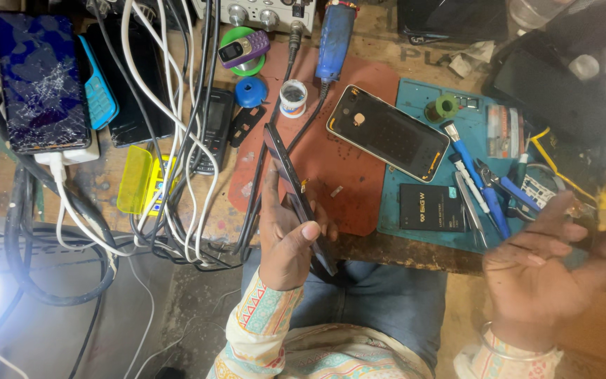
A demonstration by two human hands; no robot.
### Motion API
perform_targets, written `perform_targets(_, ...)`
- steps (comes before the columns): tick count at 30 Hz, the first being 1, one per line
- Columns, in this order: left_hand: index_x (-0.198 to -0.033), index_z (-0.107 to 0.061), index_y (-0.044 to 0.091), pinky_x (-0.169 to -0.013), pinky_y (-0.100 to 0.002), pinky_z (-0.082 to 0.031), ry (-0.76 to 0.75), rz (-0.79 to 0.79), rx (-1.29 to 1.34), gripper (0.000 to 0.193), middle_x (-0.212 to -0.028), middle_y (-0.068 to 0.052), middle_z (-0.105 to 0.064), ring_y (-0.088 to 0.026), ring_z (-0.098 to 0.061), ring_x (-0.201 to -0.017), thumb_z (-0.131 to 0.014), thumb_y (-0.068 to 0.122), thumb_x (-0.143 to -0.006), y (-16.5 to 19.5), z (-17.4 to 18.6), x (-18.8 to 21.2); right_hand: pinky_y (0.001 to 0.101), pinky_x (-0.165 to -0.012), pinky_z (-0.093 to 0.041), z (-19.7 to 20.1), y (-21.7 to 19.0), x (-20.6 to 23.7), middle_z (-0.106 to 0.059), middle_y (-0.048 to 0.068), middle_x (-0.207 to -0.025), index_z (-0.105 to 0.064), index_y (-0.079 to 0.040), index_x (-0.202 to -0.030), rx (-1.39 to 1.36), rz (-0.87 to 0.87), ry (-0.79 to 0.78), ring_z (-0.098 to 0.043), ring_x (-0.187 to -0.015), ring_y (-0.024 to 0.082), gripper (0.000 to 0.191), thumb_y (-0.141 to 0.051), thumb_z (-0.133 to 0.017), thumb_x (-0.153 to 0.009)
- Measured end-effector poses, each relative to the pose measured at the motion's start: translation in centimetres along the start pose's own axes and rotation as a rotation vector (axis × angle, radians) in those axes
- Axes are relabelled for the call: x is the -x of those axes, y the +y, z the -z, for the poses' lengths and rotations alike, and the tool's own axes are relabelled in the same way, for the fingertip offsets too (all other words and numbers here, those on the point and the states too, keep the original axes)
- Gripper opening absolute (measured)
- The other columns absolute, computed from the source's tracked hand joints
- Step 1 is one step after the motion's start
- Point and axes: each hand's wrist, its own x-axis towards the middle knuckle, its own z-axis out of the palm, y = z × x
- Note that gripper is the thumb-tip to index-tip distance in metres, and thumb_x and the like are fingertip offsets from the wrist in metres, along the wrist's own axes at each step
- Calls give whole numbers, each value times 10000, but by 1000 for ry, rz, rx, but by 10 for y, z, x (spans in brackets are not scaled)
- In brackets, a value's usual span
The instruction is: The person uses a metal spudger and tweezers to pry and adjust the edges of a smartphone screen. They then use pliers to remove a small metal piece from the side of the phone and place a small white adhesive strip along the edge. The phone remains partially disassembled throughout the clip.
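1. Head view, only 1 camera: your left hand (290,242) holds a dark phone (297,200) edge-on. Thumb lies across the near face, fingers wrap behind, so the grip is closed on it.
2. The phone runs diagonally from your palm up and left. Its far end sits over the red mat (331,147), and I can't tell whether it touches.
3. About half the body sticks out past your fingers, with the lower end buried in the palm and hanging off the bench edge over your lap.
4. Your right hand (545,270) is open, palm up, fingers loosely spread, holding nothing. It sits well apart from the phone, near the right end of the teal mat (415,98).
5. To do this well, I'd keep the thumb flat on the face rather than on the edge. A thin slab held edge-on can twist out.
6. Support closer to the middle of the phone. The long free end gives it leverage against your fingers.
7. Nearest your right hand are blue-handled tools (482,186) and a black battery (431,208) on the teal mat.
8. An opened phone shell (388,132) straddles both mats, just beyond the held phone's tip.
9. A tangle of white and black cables (177,140) sits left of your grip, so watch for snags.
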Motion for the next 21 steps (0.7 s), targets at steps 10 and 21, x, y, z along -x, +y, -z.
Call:
perform_targets(10, -1678, -25, 115, -704, -404, -521, -12, -16, 22, 1193, -1200, -159, -494, -216, -556, -801, -810, 201, -784, -6, 5, 5, 274, -729, -477, 0, -50, 35, -667, 24, -902, -629, 20, -1257, 53, 93, -82, -580, -776, 125, 557, -510, -510, -1137)
perform_targets(21, -1670, -53, 127, -702, -399, -516, -3, 12, 15, 1199, -1060, -97, -456, -200, -541, -796, -825, 241, -760, -1, 0, 5, 262, -655, -346, -4, -10, 29, -560, 8, -695, -685, 17, -1083, 171, -164, -72, -397, -608, 100, 559, -493, -477, -1174)
